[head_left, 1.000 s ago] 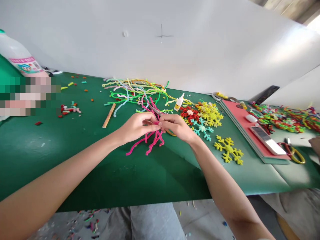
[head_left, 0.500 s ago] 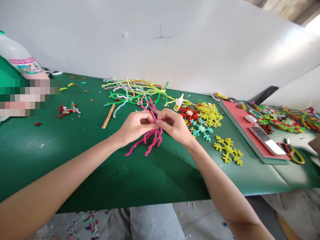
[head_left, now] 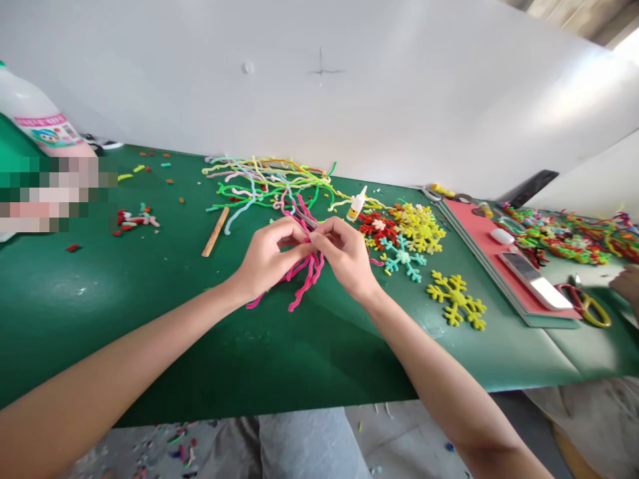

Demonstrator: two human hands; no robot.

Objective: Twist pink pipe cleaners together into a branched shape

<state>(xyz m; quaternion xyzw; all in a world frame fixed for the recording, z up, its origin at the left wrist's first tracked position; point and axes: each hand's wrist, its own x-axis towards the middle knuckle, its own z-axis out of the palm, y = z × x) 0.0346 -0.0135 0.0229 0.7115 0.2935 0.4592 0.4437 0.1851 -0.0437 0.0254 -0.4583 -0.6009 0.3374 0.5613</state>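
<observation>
My left hand [head_left: 271, 256] and my right hand [head_left: 348, 256] meet over the middle of the table, thumbs and forefingers pinched together at the fingertips. Between them they grip a pink pipe cleaner [head_left: 377, 262], whose end sticks out past my right hand; the gripped part is mostly hidden by the fingers. More pink pipe cleaners [head_left: 302, 290] lie loosely on the table beneath and in front of the hands. A thin grey metal tool [head_left: 305, 219] shows just beyond my fingertips, partly covered. A small white glue bottle [head_left: 357, 205] stands beyond my right hand.
Colourful pipe cleaners [head_left: 269, 176] lie at the back, near a wooden stick [head_left: 215, 232]. Right are red, yellow and teal snowflakes [head_left: 403, 258], a single yellow-green snowflake [head_left: 456, 299], a phone [head_left: 534, 281] on a red folder [head_left: 474, 233], and scissors [head_left: 584, 305]. Another person's hand [head_left: 625, 289] shows at right.
My right hand has shifted slightly left and its fingertips now overlap my left ones. A pink pipe cleaner end has appeared to its right. The other person's hand shows more.
</observation>
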